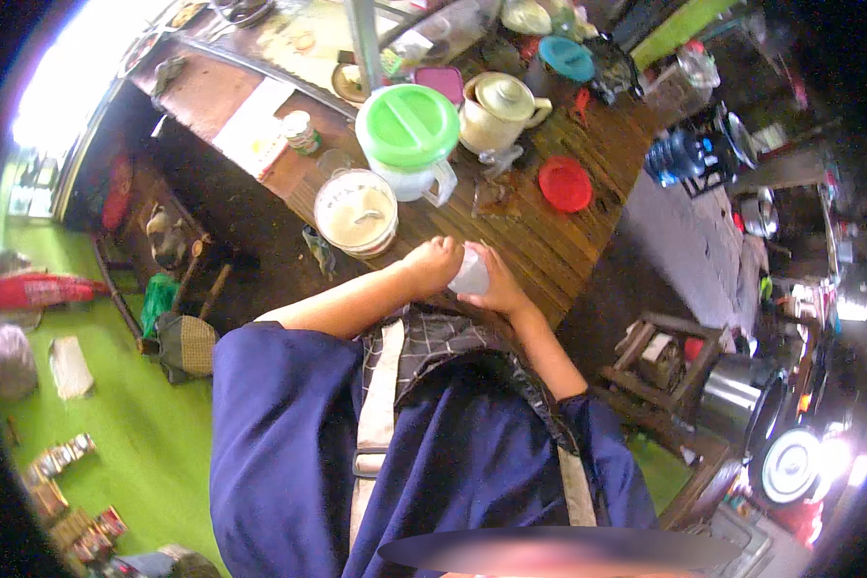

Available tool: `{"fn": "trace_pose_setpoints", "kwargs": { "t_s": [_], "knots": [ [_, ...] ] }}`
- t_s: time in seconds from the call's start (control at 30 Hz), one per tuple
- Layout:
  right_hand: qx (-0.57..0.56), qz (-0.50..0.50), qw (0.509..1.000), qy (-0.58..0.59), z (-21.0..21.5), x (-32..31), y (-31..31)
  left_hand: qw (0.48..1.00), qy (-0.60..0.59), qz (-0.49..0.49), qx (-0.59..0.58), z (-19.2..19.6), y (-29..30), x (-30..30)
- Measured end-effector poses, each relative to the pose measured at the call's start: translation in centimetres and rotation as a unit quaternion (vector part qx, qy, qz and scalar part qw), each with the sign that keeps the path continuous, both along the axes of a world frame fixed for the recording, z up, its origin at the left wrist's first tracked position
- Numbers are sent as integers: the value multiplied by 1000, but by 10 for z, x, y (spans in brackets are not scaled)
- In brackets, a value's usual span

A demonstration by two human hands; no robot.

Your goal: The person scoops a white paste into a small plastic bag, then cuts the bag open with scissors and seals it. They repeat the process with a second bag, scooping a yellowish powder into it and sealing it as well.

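Observation:
Both my hands meet over the near edge of a wooden slatted table [549, 241]. My left hand [432, 264] is closed on the top of a small clear plastic cup [472, 275], and my right hand [496, 281] cups its side and bottom. Just beyond my left hand stands a white round tub [356, 212] with a spoon lying in pale contents. Behind it is a white jug with a green lid [409, 130].
A cream teapot [496, 108], a red lid [564, 183], a teal lid [566, 58], a small can [302, 131] and jars crowd the table. Steel pots [737, 390] and a pot lid [790, 465] sit at the right, a water bottle [679, 154] beyond. Green floor [116, 405] lies at the left.

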State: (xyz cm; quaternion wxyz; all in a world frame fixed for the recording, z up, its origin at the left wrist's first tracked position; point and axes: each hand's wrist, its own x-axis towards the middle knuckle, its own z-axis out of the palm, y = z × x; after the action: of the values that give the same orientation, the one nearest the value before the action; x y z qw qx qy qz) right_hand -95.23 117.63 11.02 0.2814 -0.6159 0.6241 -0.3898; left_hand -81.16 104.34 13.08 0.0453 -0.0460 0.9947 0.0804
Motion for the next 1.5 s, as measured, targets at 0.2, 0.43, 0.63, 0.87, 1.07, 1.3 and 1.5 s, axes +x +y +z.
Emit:
{"fn": "trace_pose_setpoints", "kwargs": {
  "t_s": [0.2, 0.43, 0.63, 0.87, 1.07, 1.3, 1.5],
  "knots": [
    [-14, -1, 1000, -9, 1, -8, -6, 986, -79, 16, 145, 4, -25, -21],
    [-4, -24, 1000, -4, -3, -13, 1, 939, -81, 32, 331, 5, -42, -29],
    [9, -22, 1000, -7, -9, -16, 6, 880, -56, 106, 459, -6, -32, -18],
    [9, -33, 999, -14, -19, -6, 9, 843, -39, 202, 497, -9, -12, -4],
    [39, -127, 985, -111, -38, -11, 6, 858, 150, 202, 447, -25, -7, -4],
    [246, -166, 858, -419, -43, -35, -5, 783, 64, 213, 581, -82, -12, -33],
    [179, -193, 965, -2, -57, -153, -55, 744, 2, 271, 611, -96, -15, -50]
  ]
}}
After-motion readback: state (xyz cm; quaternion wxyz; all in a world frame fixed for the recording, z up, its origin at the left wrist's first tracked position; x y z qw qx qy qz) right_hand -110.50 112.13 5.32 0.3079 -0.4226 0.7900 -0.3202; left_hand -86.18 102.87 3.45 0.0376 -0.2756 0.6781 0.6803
